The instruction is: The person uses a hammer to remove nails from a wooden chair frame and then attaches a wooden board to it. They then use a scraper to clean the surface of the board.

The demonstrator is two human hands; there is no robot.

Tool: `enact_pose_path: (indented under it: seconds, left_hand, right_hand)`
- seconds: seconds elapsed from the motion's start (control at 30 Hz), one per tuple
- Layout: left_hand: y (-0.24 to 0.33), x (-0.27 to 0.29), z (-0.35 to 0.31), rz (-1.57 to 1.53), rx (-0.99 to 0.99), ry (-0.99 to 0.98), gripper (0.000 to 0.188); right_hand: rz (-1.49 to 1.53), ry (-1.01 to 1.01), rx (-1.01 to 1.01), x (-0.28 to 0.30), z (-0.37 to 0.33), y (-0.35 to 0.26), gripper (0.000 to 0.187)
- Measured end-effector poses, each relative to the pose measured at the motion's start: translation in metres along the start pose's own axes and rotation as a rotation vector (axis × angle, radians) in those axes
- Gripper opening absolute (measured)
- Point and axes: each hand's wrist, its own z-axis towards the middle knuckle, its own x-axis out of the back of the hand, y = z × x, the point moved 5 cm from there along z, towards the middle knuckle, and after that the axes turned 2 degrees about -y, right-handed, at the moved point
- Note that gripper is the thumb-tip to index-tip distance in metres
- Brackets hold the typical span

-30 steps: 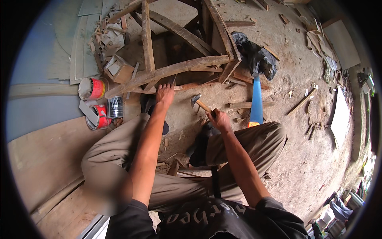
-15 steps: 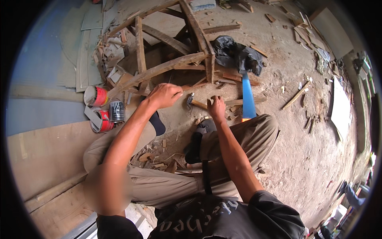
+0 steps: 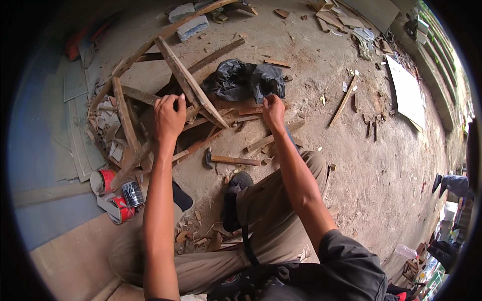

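The hammer (image 3: 235, 160) lies on the floor (image 3: 361, 175) between the person's feet and the wooden frame (image 3: 183, 71), its long axis running left to right, head leftward, handle end rightward. The left hand (image 3: 169, 118) reaches forward over the frame, fingers partly curled; the right hand (image 3: 273, 113) reaches to the edge of the black bag (image 3: 233, 78), fingers bent. Whether either grips anything, I cannot tell.
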Motion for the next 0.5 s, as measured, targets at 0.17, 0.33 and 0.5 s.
enact_pose_path:
  seconds: [0.17, 0.33, 0.5]
  left_hand:
    - [0.002, 0.004, 0.001, -0.001, 0.03, 0.002, 0.022]
    - [0.007, 0.0, 0.008, -0.026, 0.031, -0.002, 0.019]
    - [-0.012, 0.0, -0.004, -0.011, 0.127, -0.038, 0.021]
  right_hand:
    - [-0.17, 0.016, 0.182, -0.065, 0.057, 0.053, 0.013]
    - [-1.159, -0.594, 0.469, -0.126, 0.1, 0.13, 0.017]
    - [-0.653, -0.44, 0.116, -0.136, 0.095, 0.124, 0.03]
